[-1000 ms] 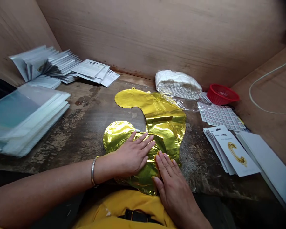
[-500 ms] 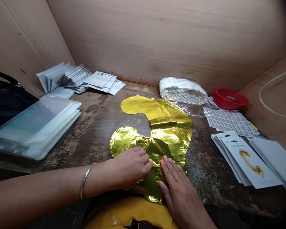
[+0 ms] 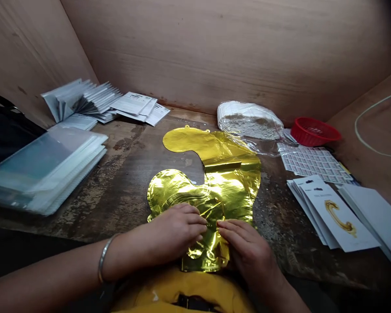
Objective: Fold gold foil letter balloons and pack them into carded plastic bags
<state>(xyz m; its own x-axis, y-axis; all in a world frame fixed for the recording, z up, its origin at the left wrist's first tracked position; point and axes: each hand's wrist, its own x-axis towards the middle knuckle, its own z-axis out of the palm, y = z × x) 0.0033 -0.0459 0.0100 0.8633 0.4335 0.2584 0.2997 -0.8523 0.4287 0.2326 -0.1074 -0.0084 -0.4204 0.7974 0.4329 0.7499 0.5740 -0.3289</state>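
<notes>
Flat gold foil balloons (image 3: 230,182), curved like a letter C, lie in a stack at the near middle of the table. The near end of the top foil is folded and creased between my hands. My left hand (image 3: 179,230), with a silver bangle on the wrist, has its fingers curled and closed on the foil from the left. From the right, my right hand (image 3: 250,245) pinches a fold of the same foil with its fingertips; its thumb is mostly hidden. Both hands are close together, their fingertips a short gap apart.
Clear plastic sleeves (image 3: 48,161) are stacked at left, with packed white packets (image 3: 84,102) behind. At right are a white bundle in plastic (image 3: 249,119), a red basket (image 3: 314,130), a sticker sheet (image 3: 314,163), printed cards (image 3: 337,217) and white cards (image 3: 374,213).
My right hand has gone from flat, stretched fingers to a pinch on the foil. My left hand has shifted slightly left and its fingers have loosened a little. The near foil is folded differently.
</notes>
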